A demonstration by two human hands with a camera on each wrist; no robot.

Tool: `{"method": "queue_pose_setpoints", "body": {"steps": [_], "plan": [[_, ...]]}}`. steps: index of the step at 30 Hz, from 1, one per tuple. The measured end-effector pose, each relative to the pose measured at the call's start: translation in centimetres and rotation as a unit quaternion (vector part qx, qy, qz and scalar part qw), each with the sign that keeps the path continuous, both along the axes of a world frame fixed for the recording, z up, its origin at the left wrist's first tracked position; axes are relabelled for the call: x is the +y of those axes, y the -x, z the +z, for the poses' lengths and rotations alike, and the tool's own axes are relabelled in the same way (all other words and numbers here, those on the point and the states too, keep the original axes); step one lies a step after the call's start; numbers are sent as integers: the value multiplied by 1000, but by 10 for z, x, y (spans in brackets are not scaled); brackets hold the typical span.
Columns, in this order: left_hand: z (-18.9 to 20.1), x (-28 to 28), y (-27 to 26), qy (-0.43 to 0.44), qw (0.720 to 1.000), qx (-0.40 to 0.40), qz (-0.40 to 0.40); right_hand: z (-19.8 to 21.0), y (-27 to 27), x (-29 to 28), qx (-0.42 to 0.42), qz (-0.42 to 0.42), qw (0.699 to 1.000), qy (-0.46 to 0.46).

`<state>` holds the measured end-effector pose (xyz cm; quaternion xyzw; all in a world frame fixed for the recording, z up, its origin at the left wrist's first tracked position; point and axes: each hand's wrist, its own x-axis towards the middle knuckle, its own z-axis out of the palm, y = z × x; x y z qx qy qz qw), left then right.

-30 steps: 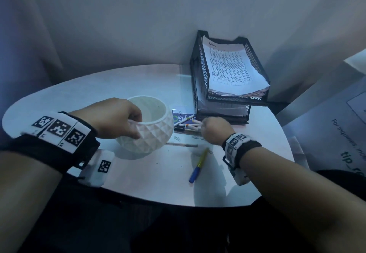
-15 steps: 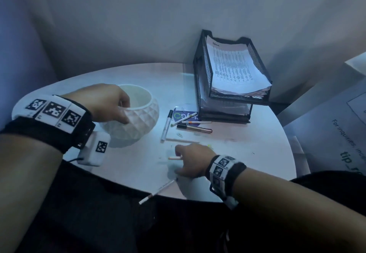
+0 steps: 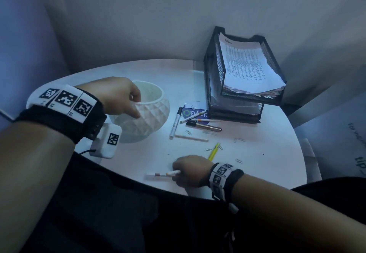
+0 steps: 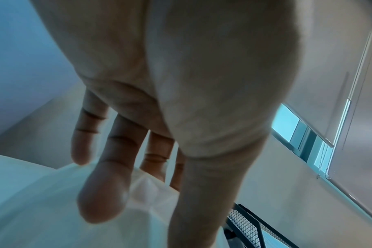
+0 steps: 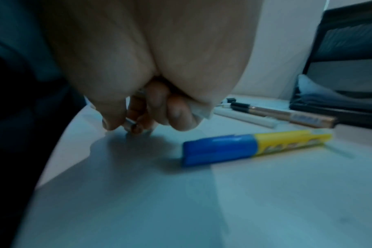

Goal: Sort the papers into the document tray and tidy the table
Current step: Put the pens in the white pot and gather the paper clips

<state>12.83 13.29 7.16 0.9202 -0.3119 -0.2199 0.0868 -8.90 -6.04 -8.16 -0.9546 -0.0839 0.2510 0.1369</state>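
White faceted ceramic forms the bowl (image 3: 146, 112), which stands on the bench (image 3: 257, 173) under the left hand (image 3: 116, 94). The left hand grips the bowl at its near rim: the thumb lies against the outer facets and the fingers (image 4: 102, 193) reach over the rim. In the left wrist view the fingers appear nearly straight and spread over the white wall of the bowl.

The right hand (image 3: 189, 170) rests near the front edge of the bench, fingers curled, pinching a slim white pen (image 3: 162, 174) that projects from the hand toward the left hand side. In the right wrist view the fingertips (image 5: 178, 115) are bunched together around a thin object; its details are blurred.

Just beyond the right hand lies a yellow pen with a blue cap (image 5: 255, 146); the head view shows only its yellow end (image 3: 213, 152). Between the two hands and further out lie a white marker with a black cap (image 3: 175, 123), a pale stick (image 3: 191, 137), a copper-coloured pen (image 3: 204, 126) and scattered paper clips (image 3: 208, 149).

The black mesh document tray (image 3: 215, 86) stands at the far side of the bench, beyond the right hand. Its top tier holds a stack of printed papers (image 3: 249, 68); the lower tier holds more sheets
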Motion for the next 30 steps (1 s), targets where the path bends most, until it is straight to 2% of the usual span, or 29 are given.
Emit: {"method": "queue_pose_setpoints", "body": {"steps": [2,5,11,13,16,18,21,23,26,30], "plan": [[-1,-5,3,-1,1000,-1,-8,7,-6,-15,-11,-48,999,-11],[-5,-11,9,-17,999,-15,-23,20,-20,-42,-44,-164,985,-37],[-7,-18,17,-34,998,-35,-33,64,-43,-89,-149,-348,916,-133],[-8,-20,19,-37,998,-31,-39,84,-53,-95,-170,-413,861,-243],[-8,-24,24,-42,997,-26,-54,112,-65,-91,-196,-477,730,-449],[-9,-28,29,-44,996,-24,-69,130,-75,-81,-212,-486,655,-539],[-10,-34,38,-37,995,-25,-93,144,-89,-56,-205,-477,585,-623],[-10,-38,44,-26,994,-22,-109,144,-94,-37,-178,-468,569,-653],[-9,-42,51,-13,992,-19,-125,135,-96,-16,-149,-458,582,-656],[-7,-38,46,-21,992,-28,-121,126,-97,-15,-143,-467,588,-645]]}}
